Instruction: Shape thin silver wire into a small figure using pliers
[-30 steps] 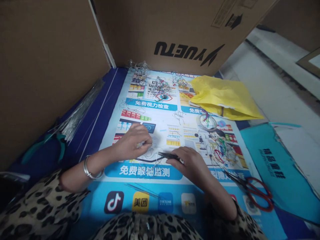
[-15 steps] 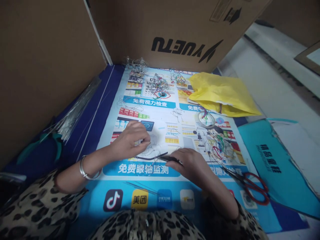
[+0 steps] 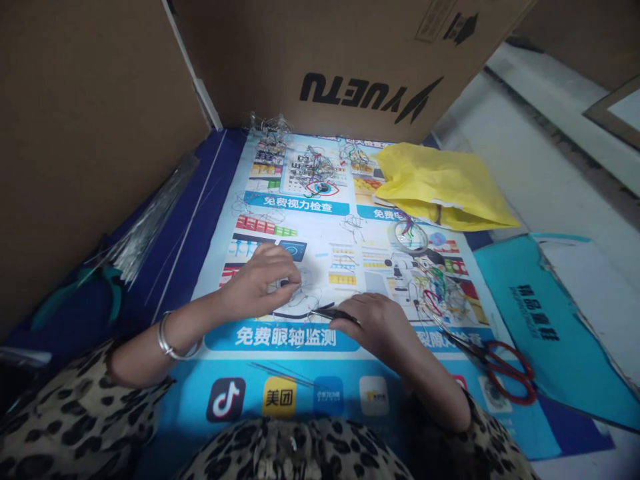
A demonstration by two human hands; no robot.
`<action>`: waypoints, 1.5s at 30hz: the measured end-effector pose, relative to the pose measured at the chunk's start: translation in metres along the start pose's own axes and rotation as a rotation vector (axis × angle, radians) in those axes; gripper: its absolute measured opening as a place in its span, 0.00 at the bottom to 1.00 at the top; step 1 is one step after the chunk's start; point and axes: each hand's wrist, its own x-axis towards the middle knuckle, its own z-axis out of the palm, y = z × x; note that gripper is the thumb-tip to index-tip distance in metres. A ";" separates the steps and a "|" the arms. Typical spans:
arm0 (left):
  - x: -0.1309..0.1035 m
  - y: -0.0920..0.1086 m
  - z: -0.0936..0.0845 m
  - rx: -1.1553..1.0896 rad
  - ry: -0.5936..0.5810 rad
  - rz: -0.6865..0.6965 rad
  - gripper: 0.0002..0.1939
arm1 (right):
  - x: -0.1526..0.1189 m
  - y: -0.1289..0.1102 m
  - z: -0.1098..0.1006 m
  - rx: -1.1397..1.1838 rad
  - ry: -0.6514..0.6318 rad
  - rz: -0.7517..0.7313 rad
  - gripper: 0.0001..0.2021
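the left hand [image 3: 265,280] hovers over the poster [image 3: 320,240] on the bench [image 3: 195,213], its grip pinched together; whether fine wire sits between the fingertips is too small to tell. the right hand [image 3: 375,327] has its grip closed around a dark pointed tool [image 3: 336,314], tip aimed left. loops of thin wire [image 3: 301,308] lie between the hands, just below the left fingertips and near the tool's tip.

a few dark strands [image 3: 283,375] lie nearer the body. on the right are a colored wire tangle [image 3: 440,290], red-handled scissors [image 3: 510,380] — their points toward that tangle — and a blue-green sheet [image 3: 520,307]. a clear ring [image 3: 411,237] sits beside the yellow bag [image 3: 445,187]. 3 wire clumps [image 3: 317,167] lie toward the far edge, near the cardboard [image 3: 260,73]. on the left, a bundle of straight wires [image 3: 145,233] lies by green-handled pliers [image 3: 114,300]. a metal bracelet [image 3: 165,340] circles the left wrist.
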 end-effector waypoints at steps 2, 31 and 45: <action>-0.001 0.000 0.000 -0.001 -0.005 -0.011 0.06 | 0.001 -0.001 -0.001 -0.023 0.025 -0.001 0.14; -0.001 -0.004 -0.001 -0.016 0.041 -0.022 0.06 | 0.005 -0.004 0.003 -0.305 0.299 -0.158 0.12; -0.005 -0.012 0.007 -0.316 -0.015 -0.088 0.09 | 0.007 -0.001 0.002 -0.344 0.313 -0.162 0.11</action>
